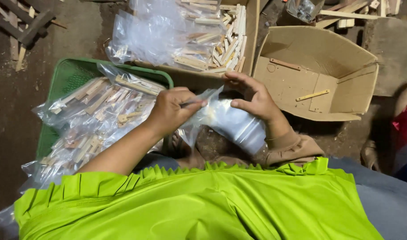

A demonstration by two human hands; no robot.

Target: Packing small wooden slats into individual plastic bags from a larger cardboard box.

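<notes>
- Head view: left hand (170, 111) is pinching the top edge of a clear plastic bag (232, 124).
- Right hand (252, 98), fingers spread, is steadying that bag above the lap.
- Green basket (65, 75) is holding bagged wooden sticks (97, 115).
- Cardboard box (319, 71) is sitting just beyond.

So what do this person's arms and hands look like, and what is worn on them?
Both are bare hands, no gloves, rings or watch visible. The left hand comes off a forearm bare up to a bright lime-green top with a zigzag hem. The right hand ends at a tan-brown sleeve cuff bunched at the wrist.
</notes>
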